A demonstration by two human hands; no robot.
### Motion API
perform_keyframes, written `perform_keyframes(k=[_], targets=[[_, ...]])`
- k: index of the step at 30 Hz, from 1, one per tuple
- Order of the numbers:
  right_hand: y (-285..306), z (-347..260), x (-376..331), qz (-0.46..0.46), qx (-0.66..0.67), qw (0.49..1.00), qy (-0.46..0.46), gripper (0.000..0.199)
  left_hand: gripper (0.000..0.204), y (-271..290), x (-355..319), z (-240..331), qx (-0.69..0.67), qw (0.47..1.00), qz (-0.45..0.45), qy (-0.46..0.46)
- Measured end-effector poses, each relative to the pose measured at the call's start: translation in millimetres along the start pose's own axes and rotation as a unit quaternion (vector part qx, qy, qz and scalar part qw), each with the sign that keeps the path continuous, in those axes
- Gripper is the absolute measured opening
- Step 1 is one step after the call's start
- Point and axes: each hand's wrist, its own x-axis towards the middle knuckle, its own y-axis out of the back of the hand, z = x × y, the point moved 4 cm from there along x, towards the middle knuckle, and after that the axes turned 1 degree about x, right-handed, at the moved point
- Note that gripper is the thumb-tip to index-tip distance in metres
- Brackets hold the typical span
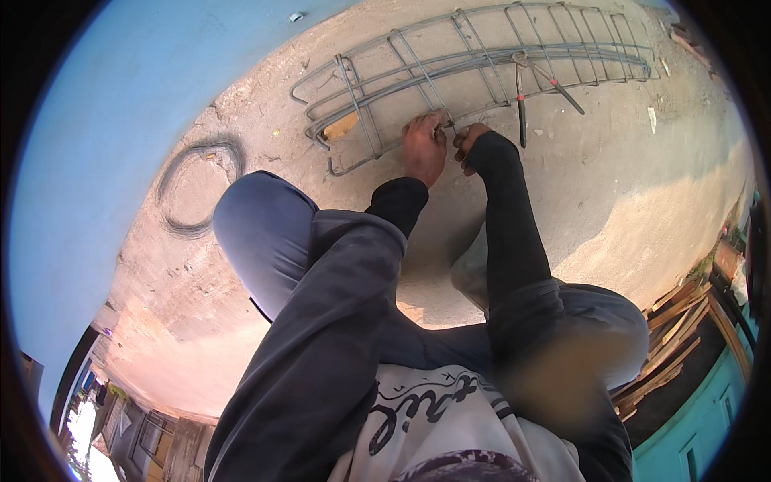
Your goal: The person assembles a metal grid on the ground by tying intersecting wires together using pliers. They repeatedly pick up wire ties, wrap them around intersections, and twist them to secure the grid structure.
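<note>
A long cage of steel bars [482,60] with several rectangular stirrups lies on the concrete ground ahead of me. My left hand [423,146] grips the cage's near lower bar at a stirrup joint. My right hand [467,141] sits right beside it, fingers pinched on a thin piece of tie wire [448,125] at the same joint. A pair of pincers with red-tipped handles [524,92] hangs from the cage a little to the right of my hands. I am crouching, my knees in dark trousers below the hands.
A coil of dark wire [199,186] lies on the ground to the left, by a blue wall [120,112]. Wooden planks [679,321] are stacked at the right, next to a teal door [707,434]. A scrap of wood [343,126] lies under the cage's left end.
</note>
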Motion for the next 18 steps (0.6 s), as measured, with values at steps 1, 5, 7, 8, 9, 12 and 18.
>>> perform_keyframes(k=[1,5,7,8,9,12,18], targets=[[5,-5,-5,-0.01,0.024,0.999,-0.042,0.017,0.034,0,1,-2,-0.019,1.0,-0.011,0.016],[27,-38,-20,0.126,-0.119,0.985,0.008,0.013,0.032,-3,6,-10,-0.096,0.993,-0.04,0.052],[39,-54,-22,0.21,-0.247,0.941,0.103,0.015,0.032,-3,6,-10,-0.096,0.993,-0.04,0.051],[45,-57,-18,0.201,-0.265,0.937,0.108,0.015,0.032,-4,5,-8,-0.077,0.995,-0.037,0.048],[50,-63,-13,0.191,-0.284,0.933,0.116,0.015,0.032,-4,4,-7,-0.057,0.997,-0.034,0.045],[63,-72,-11,0.207,-0.291,0.926,0.125,0.013,0.034,-7,6,-7,-0.055,0.996,-0.028,0.062],[74,-26,7,0.267,-0.23,0.922,0.161,0.009,0.032,-14,8,3,-0.064,0.994,-0.027,0.087]])
